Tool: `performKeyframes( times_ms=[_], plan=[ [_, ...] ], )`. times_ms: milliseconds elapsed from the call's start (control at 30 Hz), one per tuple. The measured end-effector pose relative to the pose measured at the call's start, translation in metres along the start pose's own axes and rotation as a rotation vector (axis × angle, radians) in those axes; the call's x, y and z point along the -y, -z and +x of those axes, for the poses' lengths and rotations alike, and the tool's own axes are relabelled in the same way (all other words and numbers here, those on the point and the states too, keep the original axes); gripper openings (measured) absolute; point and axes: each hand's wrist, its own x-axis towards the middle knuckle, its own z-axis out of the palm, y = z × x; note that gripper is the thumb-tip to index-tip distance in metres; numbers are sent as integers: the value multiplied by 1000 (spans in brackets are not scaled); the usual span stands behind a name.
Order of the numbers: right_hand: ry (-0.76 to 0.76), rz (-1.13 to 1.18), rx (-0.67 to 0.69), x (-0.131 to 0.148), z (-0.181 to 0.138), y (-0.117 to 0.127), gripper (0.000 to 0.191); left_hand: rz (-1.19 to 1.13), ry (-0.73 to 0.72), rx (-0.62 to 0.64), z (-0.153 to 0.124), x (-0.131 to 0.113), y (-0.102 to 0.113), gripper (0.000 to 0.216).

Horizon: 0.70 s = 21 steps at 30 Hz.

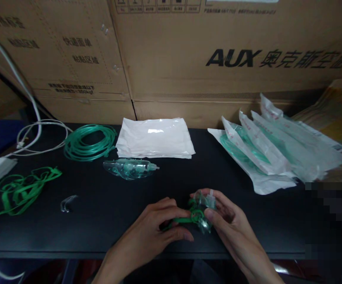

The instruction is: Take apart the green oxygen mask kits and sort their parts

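My right hand (pixel 228 219) grips a clear green-tinted oxygen mask (pixel 205 201) near the table's front edge, its thumb and fingers on either side of the mask. A green elastic strap (pixel 184 219) runs from the mask into my left hand (pixel 162 223), whose fingers are closed on it. Part of the strap is hidden under the left fingers. Farther back, a second clear green mask (pixel 132 167) lies on its side on the black table (pixel 100 230).
Green tubing (pixel 90 142) lies coiled at the back left. Green straps (pixel 26 191) and a small clear piece (pixel 67 203) lie at left. White packets (pixel 156 138) sit at the back; wrapped packages (pixel 265 148) are at right. Cardboard boxes (pixel 171 71) stand behind.
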Motion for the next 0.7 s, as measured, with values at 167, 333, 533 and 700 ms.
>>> performKeyframes(
  times_ms=[167, 333, 533, 700],
  plan=[
    [16, -14, 8, -1, -1, -2, 38, 107, 18, -59, -11, 0, 5, 21],
    [20, -21, -26, -4, -1, -3, 39, 242, 27, -70, -23, -4, 13, 21],
    [40, 19, -126, -5, -3, -5, 41, 345, 51, -91, -39, -3, 26, 17],
    [62, 73, -196, -8, -3, -5, 45, 413, 66, -141, -56, 7, 42, 19]
  ],
)
